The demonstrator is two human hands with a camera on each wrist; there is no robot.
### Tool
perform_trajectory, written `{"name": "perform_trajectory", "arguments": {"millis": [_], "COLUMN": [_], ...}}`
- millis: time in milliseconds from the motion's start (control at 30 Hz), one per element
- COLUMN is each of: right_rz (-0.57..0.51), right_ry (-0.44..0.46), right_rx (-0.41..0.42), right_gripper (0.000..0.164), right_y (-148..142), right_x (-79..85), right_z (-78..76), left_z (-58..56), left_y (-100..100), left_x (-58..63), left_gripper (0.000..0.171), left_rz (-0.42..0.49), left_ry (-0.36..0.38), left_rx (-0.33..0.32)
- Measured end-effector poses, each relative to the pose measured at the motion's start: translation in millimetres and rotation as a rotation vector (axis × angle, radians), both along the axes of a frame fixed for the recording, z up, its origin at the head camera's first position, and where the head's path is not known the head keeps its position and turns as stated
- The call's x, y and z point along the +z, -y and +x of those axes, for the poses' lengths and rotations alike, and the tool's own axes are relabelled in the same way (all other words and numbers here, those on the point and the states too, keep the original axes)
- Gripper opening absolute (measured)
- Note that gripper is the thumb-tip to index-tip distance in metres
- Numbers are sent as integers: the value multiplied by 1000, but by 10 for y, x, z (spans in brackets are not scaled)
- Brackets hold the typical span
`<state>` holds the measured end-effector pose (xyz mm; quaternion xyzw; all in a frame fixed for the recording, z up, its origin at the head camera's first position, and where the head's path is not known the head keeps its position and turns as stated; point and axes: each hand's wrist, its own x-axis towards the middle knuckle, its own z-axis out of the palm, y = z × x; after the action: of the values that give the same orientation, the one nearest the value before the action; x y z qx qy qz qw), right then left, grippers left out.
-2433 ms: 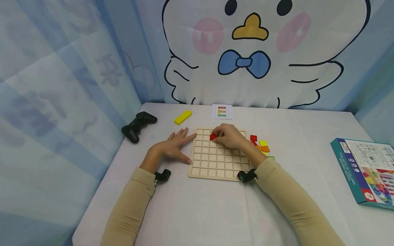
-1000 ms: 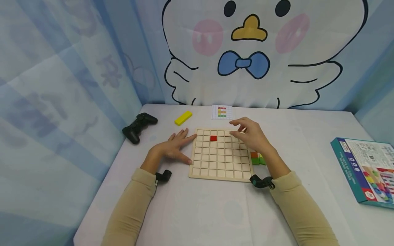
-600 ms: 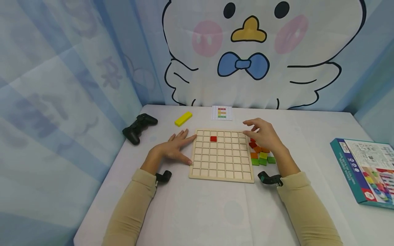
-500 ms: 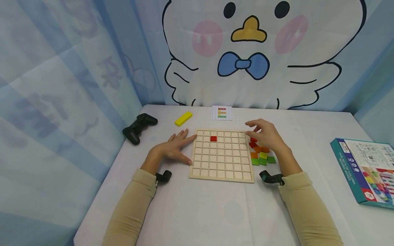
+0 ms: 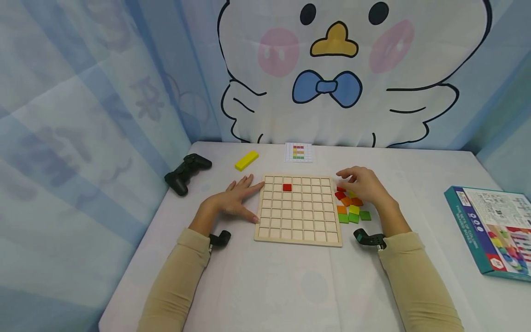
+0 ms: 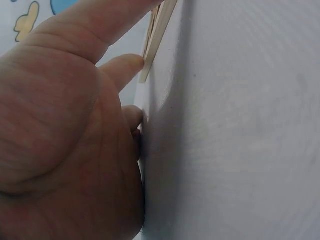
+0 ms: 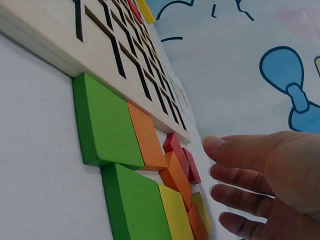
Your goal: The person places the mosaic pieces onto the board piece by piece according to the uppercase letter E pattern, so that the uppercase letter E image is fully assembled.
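A wooden grid board (image 5: 297, 216) lies mid-table, with one red square tile (image 5: 287, 187) in a cell of its second row from the far side. My left hand (image 5: 232, 199) rests at the board's left edge, fingers spread, thumb and index finger touching the rim. Over the far end of a loose pile of tiles at the board's right edge hovers my right hand (image 5: 366, 185), thumb and fingers apart. The right wrist view shows nothing between them. Red tiles (image 7: 175, 149) lie just past the thumb tip; orange (image 7: 148, 135), yellow (image 7: 176, 212) and green tiles (image 7: 107, 125) lie closer to the camera.
A small pattern card (image 5: 298, 152) with coloured squares lies behind the board. A yellow block (image 5: 246, 160) and a black game controller (image 5: 186, 173) are at the back left. On the right side lies a teal game box (image 5: 493, 233).
My right hand let go of the red tile in the board's cell, then moved right and came down over the loose tiles. My left hand stayed at the board's edge.
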<state>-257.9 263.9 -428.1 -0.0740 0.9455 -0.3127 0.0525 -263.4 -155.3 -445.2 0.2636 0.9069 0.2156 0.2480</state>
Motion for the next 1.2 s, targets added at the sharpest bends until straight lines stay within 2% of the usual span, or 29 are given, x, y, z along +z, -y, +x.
{"name": "perform_trajectory", "arguments": {"millis": [567,767,1200], "right_rz": [72,59,26], "right_ry": [-7,-7,-90], "right_rx": [13,-10,-13], "right_gripper": [33,27,20], "right_y": [-11,2,20], "right_x": [-115,-128,-128], "right_z": [-26,-33,-17], "left_z": [-20,-13,-1], "left_y": [5,8,3], "left_x": [-39,-34,-8], "left_gripper": [118,119,118], "left_rz": [-7,8,5], "left_ry": [-8,-9,-2], "left_rx": [1,0,1]}}
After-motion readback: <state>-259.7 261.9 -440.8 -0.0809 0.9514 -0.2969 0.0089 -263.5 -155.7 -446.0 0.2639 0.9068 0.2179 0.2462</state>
